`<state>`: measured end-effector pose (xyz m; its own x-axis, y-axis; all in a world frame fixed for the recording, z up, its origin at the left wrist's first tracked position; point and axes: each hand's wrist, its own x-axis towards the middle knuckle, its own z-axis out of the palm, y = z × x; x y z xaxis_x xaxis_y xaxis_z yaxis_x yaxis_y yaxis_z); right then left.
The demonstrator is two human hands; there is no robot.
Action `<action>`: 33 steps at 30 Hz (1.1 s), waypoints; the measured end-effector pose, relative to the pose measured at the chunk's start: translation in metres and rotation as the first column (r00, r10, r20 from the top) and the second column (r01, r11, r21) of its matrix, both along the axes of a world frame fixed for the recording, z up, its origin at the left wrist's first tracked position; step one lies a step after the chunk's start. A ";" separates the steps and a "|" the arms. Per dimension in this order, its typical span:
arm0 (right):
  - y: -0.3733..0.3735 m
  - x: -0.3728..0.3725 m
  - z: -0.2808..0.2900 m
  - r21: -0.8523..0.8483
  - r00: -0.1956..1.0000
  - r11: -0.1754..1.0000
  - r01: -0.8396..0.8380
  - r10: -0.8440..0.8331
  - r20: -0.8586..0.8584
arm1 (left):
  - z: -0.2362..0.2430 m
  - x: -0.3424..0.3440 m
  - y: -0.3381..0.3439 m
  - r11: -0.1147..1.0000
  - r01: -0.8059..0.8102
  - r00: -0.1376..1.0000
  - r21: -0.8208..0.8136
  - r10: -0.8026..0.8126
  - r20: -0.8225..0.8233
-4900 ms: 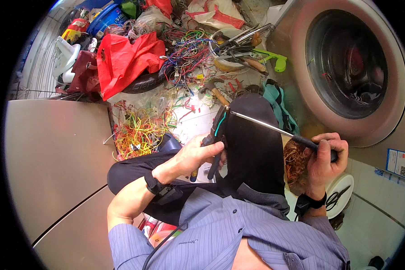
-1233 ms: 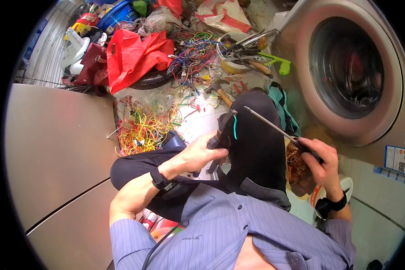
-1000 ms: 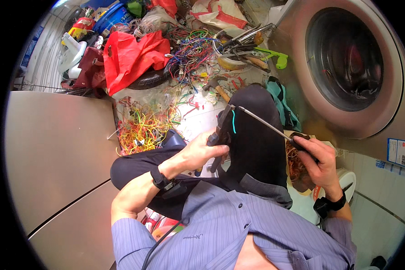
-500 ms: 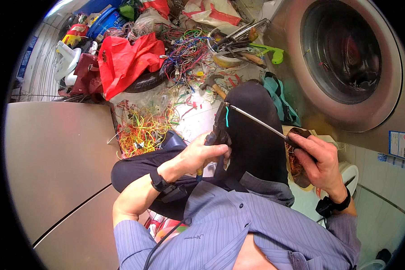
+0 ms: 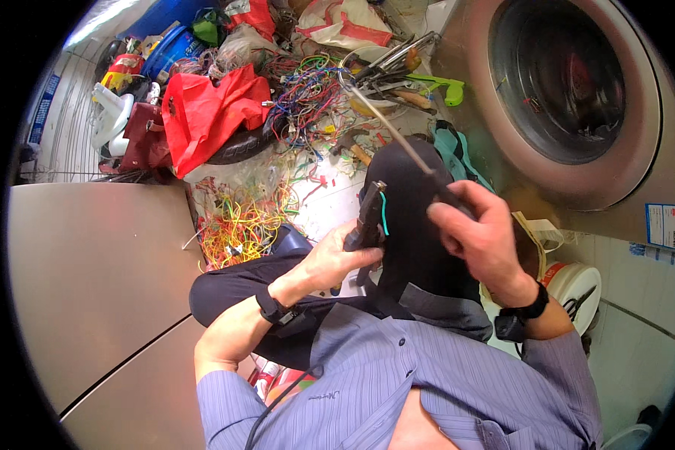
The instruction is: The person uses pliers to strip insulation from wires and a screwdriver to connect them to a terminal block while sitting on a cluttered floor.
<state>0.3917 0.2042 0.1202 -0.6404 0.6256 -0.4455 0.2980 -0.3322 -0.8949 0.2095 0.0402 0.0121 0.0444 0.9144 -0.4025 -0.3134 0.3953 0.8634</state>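
Observation:
My left hand (image 5: 337,259) is closed around dark pliers (image 5: 368,215), their jaws pointing up above my knee. A short teal wire (image 5: 385,214) hangs by the jaws, beside a small metallic bit at their tip. In my right hand (image 5: 484,236) is a screwdriver (image 5: 394,133) with a dark handle and a long thin metal shaft. The shaft slants up and left, its tip apart from the pliers and in front of a tool-filled bucket. Fingers partly hide both handles.
Yellow and red wires (image 5: 240,217) lie heaped beyond my left knee, with more coloured wires (image 5: 307,97) farther off. A red bag (image 5: 210,112), a hammer (image 5: 352,142) and a tool bucket (image 5: 367,105) lie ahead. A washing machine (image 5: 630,187) stands right, a metallic panel (image 5: 105,262) left.
My right hand has moved left and up. The screwdriver's tip has swung away from the pliers' jaws, up and left. The pliers have shifted slightly and turned in my left hand.

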 end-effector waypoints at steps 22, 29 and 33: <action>-0.005 -0.054 -0.047 -0.144 0.957 0.981 -0.131 0.087 -0.277 | 0.012 -0.001 -0.008 0.993 -0.023 0.944 0.114 -0.016 0.330; -0.006 -0.053 -0.052 -0.041 0.957 0.986 -0.161 0.146 -0.252 | 0.005 0.002 -0.006 0.999 -0.035 0.820 -0.001 0.029 0.571; -0.009 -0.053 -0.057 0.150 0.950 0.969 -0.194 0.224 -0.217 | 0.009 0.005 -0.001 1.000 0.008 0.871 0.014 -0.014 0.490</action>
